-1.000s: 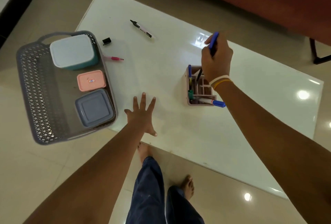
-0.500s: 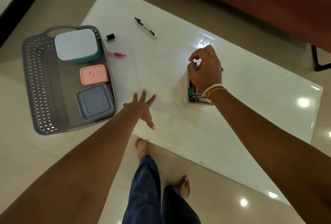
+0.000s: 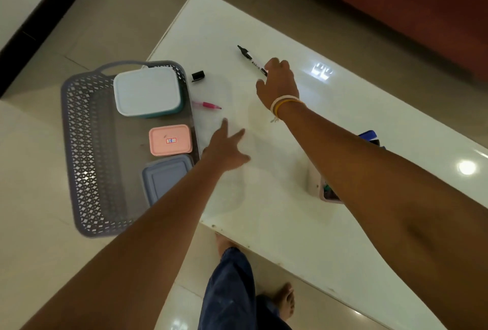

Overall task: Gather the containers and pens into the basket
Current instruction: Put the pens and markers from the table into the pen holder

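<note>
- The right hand [image 3: 277, 84] reaches toward the far side of the tabletop [image 3: 303, 224] and covers the near end of the black marker [image 3: 250, 59]; whether its fingers pinch the marker or only touch it cannot be told
- The marker lies slanted, its dark tip pointing to the far left corner
- The left hand [image 3: 224, 150] is over the tabletop beside the basket's right wall, fingers spread and straight, holding nothing
- The grey lattice basket [image 3: 89, 150] sits at the tabletop's left edge, much of it overhanging the floor
- Inside it, along the right wall: a white-lidded teal container [image 3: 148, 90] at the far end, a small pink container [image 3: 170, 139] in the middle, and a grey-blue container [image 3: 165, 177] nearest, partly hidden by the left forearm
- A small black cap [image 3: 198, 76] lies just beside the basket's far right corner
- A pink pen [image 3: 207, 105] lies beside the basket's right wall, near the teal container
- A pink pen holder [image 3: 327, 193] stands toward the near right of the tabletop, mostly hidden under the right forearm, with blue pens [image 3: 369, 135] showing past the arm
</note>
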Available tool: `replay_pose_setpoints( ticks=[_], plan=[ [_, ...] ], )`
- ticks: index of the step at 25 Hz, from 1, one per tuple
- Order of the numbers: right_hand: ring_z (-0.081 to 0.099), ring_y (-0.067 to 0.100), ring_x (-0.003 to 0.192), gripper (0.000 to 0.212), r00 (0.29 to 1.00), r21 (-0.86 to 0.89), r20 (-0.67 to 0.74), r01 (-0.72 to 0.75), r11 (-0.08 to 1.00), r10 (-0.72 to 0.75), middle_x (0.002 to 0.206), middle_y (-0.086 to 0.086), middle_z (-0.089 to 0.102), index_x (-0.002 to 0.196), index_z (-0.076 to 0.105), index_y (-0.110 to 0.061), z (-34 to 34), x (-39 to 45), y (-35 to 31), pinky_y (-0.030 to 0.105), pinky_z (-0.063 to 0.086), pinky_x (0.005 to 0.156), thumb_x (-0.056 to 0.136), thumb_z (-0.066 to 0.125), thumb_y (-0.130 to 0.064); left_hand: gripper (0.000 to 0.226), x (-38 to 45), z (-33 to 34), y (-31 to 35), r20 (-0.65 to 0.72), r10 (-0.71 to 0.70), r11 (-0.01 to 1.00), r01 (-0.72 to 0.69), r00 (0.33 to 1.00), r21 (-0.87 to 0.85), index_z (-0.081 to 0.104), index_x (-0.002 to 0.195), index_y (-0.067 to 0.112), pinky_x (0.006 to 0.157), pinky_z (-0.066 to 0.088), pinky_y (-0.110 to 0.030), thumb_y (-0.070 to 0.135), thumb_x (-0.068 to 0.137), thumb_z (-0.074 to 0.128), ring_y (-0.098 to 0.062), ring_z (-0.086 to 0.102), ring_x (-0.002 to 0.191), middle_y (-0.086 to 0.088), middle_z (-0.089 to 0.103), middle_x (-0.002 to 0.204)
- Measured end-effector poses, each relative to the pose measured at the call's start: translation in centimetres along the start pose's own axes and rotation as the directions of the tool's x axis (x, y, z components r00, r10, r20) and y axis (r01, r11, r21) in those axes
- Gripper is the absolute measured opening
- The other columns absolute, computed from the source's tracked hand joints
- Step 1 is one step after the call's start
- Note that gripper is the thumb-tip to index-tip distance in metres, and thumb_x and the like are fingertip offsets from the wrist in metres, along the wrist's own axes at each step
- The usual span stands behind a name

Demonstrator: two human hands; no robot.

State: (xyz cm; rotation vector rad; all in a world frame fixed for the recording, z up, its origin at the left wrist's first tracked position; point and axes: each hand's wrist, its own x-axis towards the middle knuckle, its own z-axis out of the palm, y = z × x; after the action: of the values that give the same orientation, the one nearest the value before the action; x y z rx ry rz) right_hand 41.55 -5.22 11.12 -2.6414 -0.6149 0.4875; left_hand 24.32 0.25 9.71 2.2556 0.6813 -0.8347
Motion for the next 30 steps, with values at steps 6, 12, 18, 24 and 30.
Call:
replay_pose_setpoints(
  ticks=[6, 12, 18, 24, 30],
  plan=[
    [0.042, 0.03, 0.127, 0.043, 0.987, -0.096, 0.064, -0.138, 0.986, 0.144, 0.135, 0.013, 0.042, 0.133, 0.042, -0.01, 2.5, 6.0, -0.7, 0.043, 0.043, 0.101, 0.094, 0.052, -0.027, 0.151, 0.8, 2.7, -0.2, 0.223, -0.067, 0.933, -0.018, 0.972, 0.359, -0.042, 0.139, 0.028, 0.113, -0.005, -0.066, 0.061, 0.058, 0.081, -0.032, -0.043, 0.135, -0.011, -0.054, 0.141],
    [0.056, 0.03, 0.104, 0.031, 0.97, 0.029, 0.191, -0.156, 0.987, 0.148, 0.119, 0.012, 0.056, 0.118, 0.048, -0.004, 3.9, 6.5, -2.6, 0.036, 0.048, 0.086, 0.091, 0.048, -0.018, 0.155, 0.8, 4.0, -0.3, 0.115, -0.075, 0.918, 0.023, 0.991, 0.396, -0.044, 0.136, 0.028, 0.111, -0.005, -0.068, 0.063, 0.054, 0.082, -0.034, -0.042, 0.136, -0.012, -0.053, 0.142],
    [0.058, 0.016, 0.088, 0.028, 0.925, 0.353, 0.374, -0.072, 0.933, -0.07, 0.098, -0.002, 0.064, 0.106, 0.069, -0.019, 5.1, 5.3, -8.0, 0.023, 0.046, 0.069, 0.079, 0.066, -0.016, 0.155, 0.8, 4.1, -0.1, 0.098, -0.096, 0.916, 0.049, 0.991, 0.399, -0.041, 0.139, 0.029, 0.111, -0.011, -0.067, 0.062, 0.053, 0.083, -0.034, -0.044, 0.134, -0.012, -0.053, 0.141],
    [0.065, 0.02, 0.078, 0.016, 0.955, 0.263, 0.297, -0.061, 0.963, -0.02, 0.086, 0.003, 0.073, 0.093, 0.076, -0.022, 8.1, 3.3, -7.2, 0.025, 0.047, 0.062, 0.078, 0.071, -0.024, 0.155, 1.0, 4.2, 0.1, 0.088, -0.11, 0.9, 0.061, 0.99, 0.432, -0.043, 0.136, 0.025, 0.107, -0.015, -0.066, 0.063, 0.052, 0.082, -0.035, -0.046, 0.133, -0.014, -0.054, 0.14],
    [0.062, 0.008, 0.074, 0.018, 0.933, 0.548, 0.209, -0.36, 0.755, 0.294, 0.076, -0.012, 0.065, 0.09, 0.072, -0.02, 5.4, -5.1, -0.3, 0.02, 0.049, 0.074, 0.073, 0.079, -0.02, 0.156, 0.0, 4.0, -1.0, 0.058, 0.002, 0.924, -0.024, 0.998, 0.381, -0.037, 0.142, 0.026, 0.111, -0.008, -0.067, 0.065, 0.049, 0.083, -0.032, -0.039, 0.138, -0.012, -0.047, 0.147]
  ],
)
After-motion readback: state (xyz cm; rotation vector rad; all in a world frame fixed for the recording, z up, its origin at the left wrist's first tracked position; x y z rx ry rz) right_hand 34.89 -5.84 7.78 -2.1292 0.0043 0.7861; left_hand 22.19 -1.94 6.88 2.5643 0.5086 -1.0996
